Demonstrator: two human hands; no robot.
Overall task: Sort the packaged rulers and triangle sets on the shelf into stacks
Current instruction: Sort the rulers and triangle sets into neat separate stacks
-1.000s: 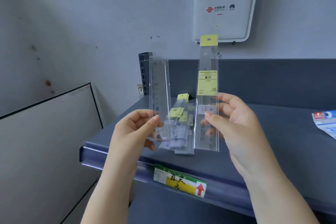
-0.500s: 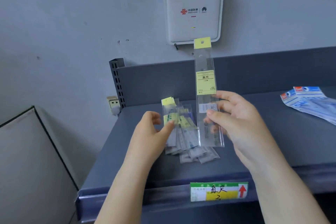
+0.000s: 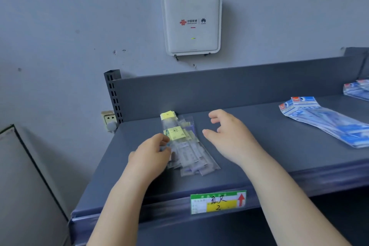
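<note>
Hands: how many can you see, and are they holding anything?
2. The left hand rests on the near-left edge of the pile of clear ruler packs on the shelf. The right hand is open just right of the pile, holding nothing.

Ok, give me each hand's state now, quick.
Left hand: fingers curled on the edge of the ruler packs, gripping them.
Right hand: open, empty, above the shelf.

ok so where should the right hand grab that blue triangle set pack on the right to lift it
Probably by the near long edge of the blue triangle set pack, coming from the front. It lies flat and thin on the shelf, so fingertips likely have to slide under an edge. The right hand hovers open, left of it.
</note>
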